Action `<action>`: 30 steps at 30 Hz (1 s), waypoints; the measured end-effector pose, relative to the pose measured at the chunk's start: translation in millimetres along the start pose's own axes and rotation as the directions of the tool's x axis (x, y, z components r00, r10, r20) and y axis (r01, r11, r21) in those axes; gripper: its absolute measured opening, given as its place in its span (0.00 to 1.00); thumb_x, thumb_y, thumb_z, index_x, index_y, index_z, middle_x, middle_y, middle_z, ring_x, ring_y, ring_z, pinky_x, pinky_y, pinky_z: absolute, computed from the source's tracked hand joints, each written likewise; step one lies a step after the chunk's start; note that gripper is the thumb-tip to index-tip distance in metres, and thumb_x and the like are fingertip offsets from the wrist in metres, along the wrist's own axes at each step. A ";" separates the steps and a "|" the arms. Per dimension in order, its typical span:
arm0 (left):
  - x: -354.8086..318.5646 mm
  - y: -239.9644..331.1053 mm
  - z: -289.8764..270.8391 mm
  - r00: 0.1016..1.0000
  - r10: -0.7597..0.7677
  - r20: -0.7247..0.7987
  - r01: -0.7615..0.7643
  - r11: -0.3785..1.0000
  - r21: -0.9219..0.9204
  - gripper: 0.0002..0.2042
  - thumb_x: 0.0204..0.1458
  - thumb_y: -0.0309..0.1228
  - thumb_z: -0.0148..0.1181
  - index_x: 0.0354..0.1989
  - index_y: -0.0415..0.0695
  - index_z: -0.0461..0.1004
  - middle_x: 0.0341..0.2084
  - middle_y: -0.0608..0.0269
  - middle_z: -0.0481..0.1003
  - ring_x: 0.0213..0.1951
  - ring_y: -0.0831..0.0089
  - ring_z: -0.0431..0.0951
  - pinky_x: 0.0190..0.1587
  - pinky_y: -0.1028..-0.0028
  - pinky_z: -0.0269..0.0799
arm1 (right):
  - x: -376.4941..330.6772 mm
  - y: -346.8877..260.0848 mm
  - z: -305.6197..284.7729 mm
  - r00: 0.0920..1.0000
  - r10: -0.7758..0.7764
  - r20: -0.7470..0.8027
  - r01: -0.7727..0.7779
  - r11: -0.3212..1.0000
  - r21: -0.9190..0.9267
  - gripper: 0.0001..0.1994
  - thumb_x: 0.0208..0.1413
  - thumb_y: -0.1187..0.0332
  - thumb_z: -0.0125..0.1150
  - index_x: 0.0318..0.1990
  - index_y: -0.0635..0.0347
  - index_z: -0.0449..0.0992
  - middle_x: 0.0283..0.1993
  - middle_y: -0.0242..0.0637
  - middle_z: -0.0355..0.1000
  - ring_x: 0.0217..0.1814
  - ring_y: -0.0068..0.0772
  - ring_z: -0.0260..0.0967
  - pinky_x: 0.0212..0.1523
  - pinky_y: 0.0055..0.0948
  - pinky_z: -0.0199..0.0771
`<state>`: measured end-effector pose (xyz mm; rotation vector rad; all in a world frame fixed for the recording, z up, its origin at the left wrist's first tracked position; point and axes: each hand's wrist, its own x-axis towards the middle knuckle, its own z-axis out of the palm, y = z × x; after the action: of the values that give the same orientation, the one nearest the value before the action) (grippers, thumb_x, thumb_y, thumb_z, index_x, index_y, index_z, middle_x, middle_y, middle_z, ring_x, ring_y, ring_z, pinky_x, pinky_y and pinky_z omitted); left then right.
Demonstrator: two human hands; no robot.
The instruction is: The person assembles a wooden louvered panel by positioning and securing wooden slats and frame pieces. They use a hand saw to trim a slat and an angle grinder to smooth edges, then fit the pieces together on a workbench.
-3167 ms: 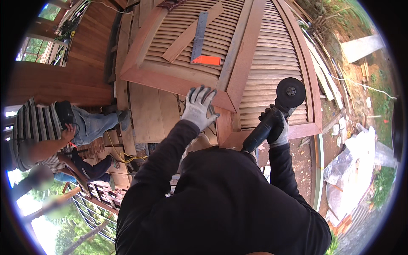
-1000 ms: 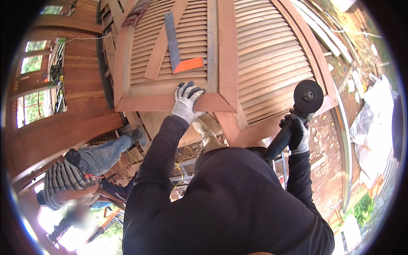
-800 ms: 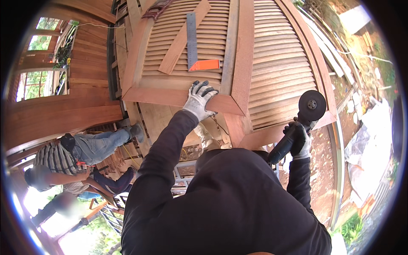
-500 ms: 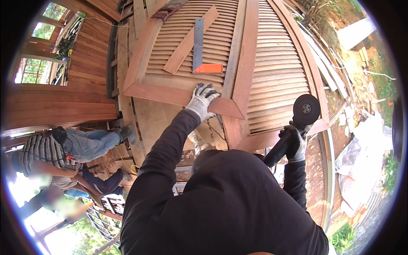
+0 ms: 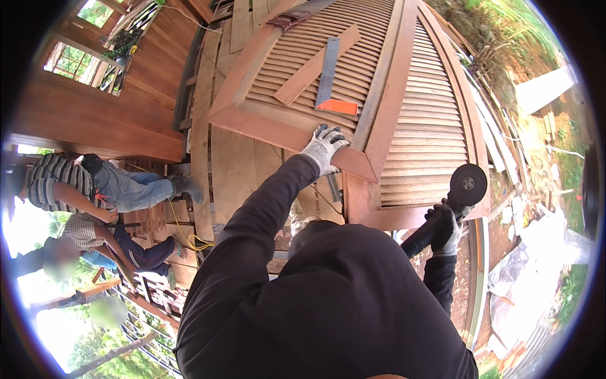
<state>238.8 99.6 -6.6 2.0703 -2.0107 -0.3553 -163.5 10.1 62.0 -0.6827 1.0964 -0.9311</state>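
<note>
My left hand [image 5: 326, 148], in a white and grey work glove, lies on the bottom rail of a louvred wooden panel [image 5: 252, 127], near its pointed corner. Its fingers are apart, over the wood. On the right, my right hand [image 5: 445, 228], also gloved, is wrapped round the dark body of an angle grinder [image 5: 468, 183]. The round disc faces up, close to the lower right corner of a second louvred panel [image 5: 424, 136]. A try square [image 5: 327, 74] with an orange handle and a flat wooden strip [image 5: 302, 81] lie crossed on the slats beyond my left hand.
A saw with a brown handle [image 5: 287, 23] lies on the far frame. Planks [image 5: 224, 164] lie left of the panels. Two people [image 5: 132, 186] sit or crouch at the left, near a yellow cord [image 5: 201, 242]. Clear plastic sheeting [image 5: 527, 278] covers ground at the right.
The whole view has shifted and turned slightly, so the panels and tools appear further right. My left hand stays on the rail, and my right hand still grips the grinder.
</note>
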 end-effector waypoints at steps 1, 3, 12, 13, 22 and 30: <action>-1.4 1.4 -1.5 1.000 -0.024 0.011 0.024 1.000 0.003 0.38 0.33 0.45 0.76 0.59 0.53 0.70 0.61 0.58 0.65 0.70 0.54 0.55 0.74 0.48 0.42 | -0.9 -1.0 1.6 1.000 0.005 -0.019 -0.005 1.000 -0.005 0.13 0.59 0.70 0.60 0.47 0.71 0.73 0.42 0.46 0.73 0.36 0.42 0.78 0.36 0.38 0.81; -0.8 -1.6 2.5 1.000 -0.011 0.021 0.011 1.000 0.011 0.39 0.34 0.46 0.75 0.60 0.53 0.70 0.61 0.58 0.65 0.71 0.54 0.54 0.74 0.49 0.41 | 3.2 3.4 -6.3 0.999 -0.033 0.015 0.034 0.996 -0.084 0.12 0.59 0.70 0.60 0.46 0.69 0.74 0.48 0.45 0.73 0.38 0.42 0.78 0.37 0.37 0.82; -10.6 60.5 -33.1 0.997 -0.019 -0.080 0.009 0.993 -0.119 0.50 0.36 0.53 0.75 0.70 0.50 0.59 0.68 0.46 0.58 0.71 0.48 0.53 0.73 0.49 0.44 | 16.2 8.8 -9.1 0.976 -0.079 0.205 0.054 0.990 0.127 0.24 0.63 0.66 0.59 0.63 0.66 0.64 0.46 0.48 0.74 0.40 0.44 0.76 0.41 0.41 0.80; -12.5 80.4 -35.6 0.988 -0.016 -0.151 -0.019 0.974 -0.227 0.50 0.38 0.54 0.75 0.70 0.49 0.59 0.67 0.45 0.59 0.70 0.48 0.55 0.72 0.51 0.49 | 18.7 6.0 -2.7 0.969 -0.097 0.227 0.070 0.990 0.125 0.25 0.63 0.65 0.59 0.64 0.65 0.63 0.46 0.48 0.74 0.41 0.44 0.76 0.42 0.41 0.80; -2.2 200.0 -11.3 0.930 -0.031 0.366 0.354 0.339 -0.872 0.38 0.41 0.46 0.77 0.58 0.40 0.68 0.48 0.50 0.77 0.50 0.64 0.78 0.54 0.67 0.73 | 32.4 6.3 81.1 0.906 -0.098 0.412 0.075 0.995 0.072 0.27 0.68 0.52 0.51 0.65 0.62 0.63 0.52 0.48 0.72 0.49 0.46 0.74 0.50 0.44 0.78; 4.1 205.2 25.0 0.904 0.013 0.427 0.424 0.097 -0.900 0.34 0.40 0.44 0.79 0.52 0.38 0.70 0.39 0.57 0.79 0.40 0.70 0.80 0.44 0.71 0.75 | 16.3 10.9 76.5 0.927 0.017 0.376 -0.081 0.984 0.156 0.27 0.68 0.45 0.49 0.64 0.55 0.64 0.50 0.42 0.72 0.46 0.40 0.75 0.49 0.44 0.80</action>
<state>37.1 89.5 37.8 1.2834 -0.8402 -1.6891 -85.5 2.0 70.9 -0.6560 0.6842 -0.7996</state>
